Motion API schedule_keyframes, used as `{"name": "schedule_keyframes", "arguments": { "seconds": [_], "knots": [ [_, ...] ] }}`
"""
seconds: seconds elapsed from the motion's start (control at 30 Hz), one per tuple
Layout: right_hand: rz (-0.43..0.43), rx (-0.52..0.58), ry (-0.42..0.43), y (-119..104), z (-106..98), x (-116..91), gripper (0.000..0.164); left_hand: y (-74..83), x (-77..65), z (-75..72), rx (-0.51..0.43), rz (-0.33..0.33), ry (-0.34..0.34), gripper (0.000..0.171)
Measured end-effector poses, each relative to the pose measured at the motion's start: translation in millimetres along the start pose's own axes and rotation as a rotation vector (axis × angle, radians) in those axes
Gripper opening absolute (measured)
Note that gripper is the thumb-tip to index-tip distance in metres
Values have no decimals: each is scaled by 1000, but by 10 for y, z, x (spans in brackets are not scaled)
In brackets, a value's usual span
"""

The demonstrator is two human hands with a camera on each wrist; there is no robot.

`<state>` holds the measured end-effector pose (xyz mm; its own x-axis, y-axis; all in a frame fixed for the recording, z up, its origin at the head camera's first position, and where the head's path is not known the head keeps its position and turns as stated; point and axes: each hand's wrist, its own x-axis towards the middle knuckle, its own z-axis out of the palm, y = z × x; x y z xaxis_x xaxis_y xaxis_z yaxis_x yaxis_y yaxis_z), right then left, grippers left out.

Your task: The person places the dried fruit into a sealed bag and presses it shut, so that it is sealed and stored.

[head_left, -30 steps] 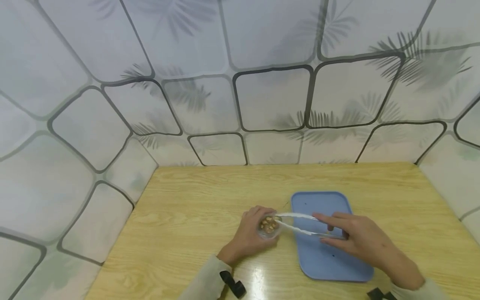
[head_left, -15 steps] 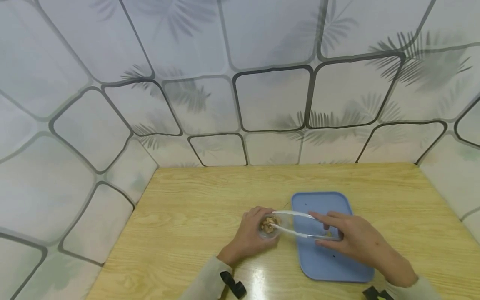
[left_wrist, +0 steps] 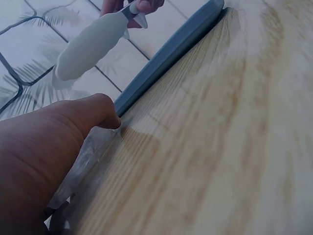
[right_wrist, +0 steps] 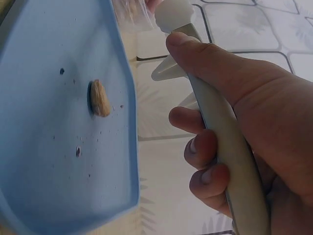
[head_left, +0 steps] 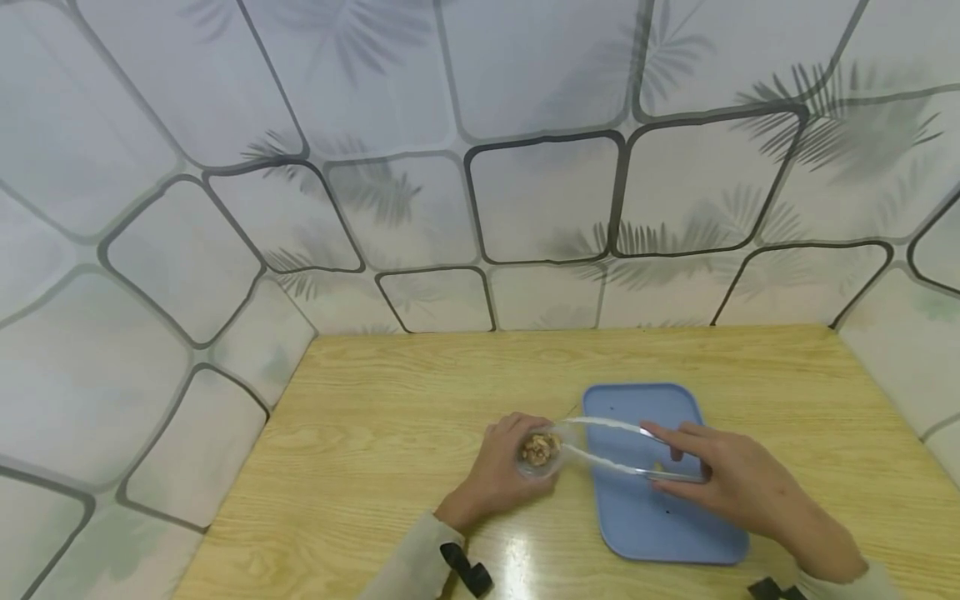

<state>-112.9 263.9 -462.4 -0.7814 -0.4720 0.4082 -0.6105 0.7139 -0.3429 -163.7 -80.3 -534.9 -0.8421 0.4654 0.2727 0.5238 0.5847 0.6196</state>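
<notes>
My left hand grips a small clear plastic cup, whose mouth shows a heap of pale brown nuts. In the left wrist view the thumb lies along the clear plastic, low over the table. My right hand holds a pair of tongs with white scalloped ends, thumb on one arm and fingers against the other. The tong ends stand apart at the cup's right side, with nothing between them. One nut lies on the blue tray beneath the tongs.
The tray sits right of the cup on a wood-grain table, with dark crumbs scattered on it. Patterned wall panels close off the back and sides. Both wrists carry black straps.
The tongs first shifted left over the cup, then drew back right, off its mouth, with their ends spread wider. The nuts in the cup look rearranged. My left hand and the cup stayed in place.
</notes>
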Motion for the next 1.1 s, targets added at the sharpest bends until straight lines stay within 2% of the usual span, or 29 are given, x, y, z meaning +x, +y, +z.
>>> {"name": "schedule_keyframes", "arguments": {
  "seconds": [0.43, 0.7, 0.93, 1.1],
  "knots": [
    [35, -15, 1, 90, -43, -187, 76, 14, -4, 7, -4, -4, 3, 72],
    [117, -10, -42, 101, -113, -276, 74, 2, 4, 2, 1, -5, -3, 71],
    [120, 4, -41, 99, -124, -350, 71, 10, 9, -7, -7, -4, -3, 70],
    [182, -2, -69, 110, -125, -409, 68, 8, 1, 0, -12, -17, -11, 70]
  ]
}}
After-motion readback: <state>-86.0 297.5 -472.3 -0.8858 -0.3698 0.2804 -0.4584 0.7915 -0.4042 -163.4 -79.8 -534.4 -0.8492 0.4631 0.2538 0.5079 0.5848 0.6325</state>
